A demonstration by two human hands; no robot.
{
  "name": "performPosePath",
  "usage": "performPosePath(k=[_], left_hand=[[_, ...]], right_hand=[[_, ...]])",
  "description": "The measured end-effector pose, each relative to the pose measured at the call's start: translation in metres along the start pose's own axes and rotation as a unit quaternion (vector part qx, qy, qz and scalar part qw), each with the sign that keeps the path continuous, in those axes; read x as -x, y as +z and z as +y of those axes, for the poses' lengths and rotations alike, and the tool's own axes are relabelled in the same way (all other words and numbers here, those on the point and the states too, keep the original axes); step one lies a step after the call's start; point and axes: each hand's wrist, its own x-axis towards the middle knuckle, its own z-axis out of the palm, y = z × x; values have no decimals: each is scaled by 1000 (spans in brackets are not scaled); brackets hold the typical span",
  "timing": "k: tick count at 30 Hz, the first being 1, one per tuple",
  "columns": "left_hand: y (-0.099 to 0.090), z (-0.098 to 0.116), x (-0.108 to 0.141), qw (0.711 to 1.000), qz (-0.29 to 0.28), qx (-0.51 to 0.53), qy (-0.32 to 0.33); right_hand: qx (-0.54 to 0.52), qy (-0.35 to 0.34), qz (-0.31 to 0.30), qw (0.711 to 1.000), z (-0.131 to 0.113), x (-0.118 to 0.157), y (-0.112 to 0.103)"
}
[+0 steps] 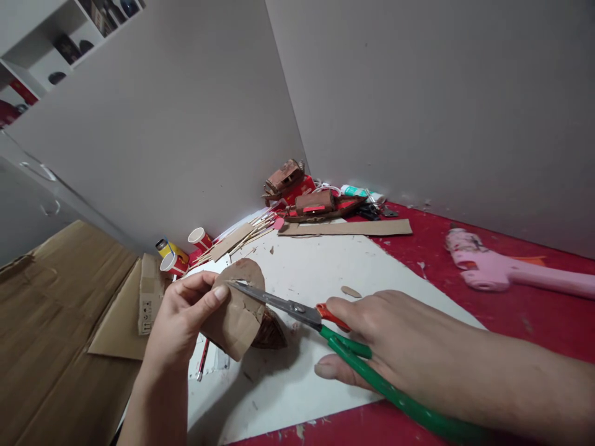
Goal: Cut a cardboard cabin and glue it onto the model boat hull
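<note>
My left hand (186,316) pinches a rounded piece of brown cardboard (237,316) at its left edge, thumb on the near face. A small opening shows near the top of the cardboard. Scissors (297,310) with green and orange handles are in my right hand (390,334), and their blade tips lie at that opening. The blades look nearly closed. Behind the cardboard, a dark brown woven-looking object (271,332) is partly hidden on the white sheet (325,371).
Two brown model boats (313,203) stand near the wall corner, behind a cardboard strip (348,228). A pink glue gun (493,266) lies right on the red table (525,319). Paper cups (175,265) and sticks are back left, a large cardboard box (60,334) left.
</note>
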Motion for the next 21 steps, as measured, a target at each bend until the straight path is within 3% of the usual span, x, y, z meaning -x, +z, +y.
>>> performPosePath(k=[8,21], left_hand=[[4,1,2,1000,12,10,15],[12,-7,-3,1000,30,1,9]], right_hand=[[39,-37,89,995,8,-5,9],[64,-27,88,994,11,-6,2]])
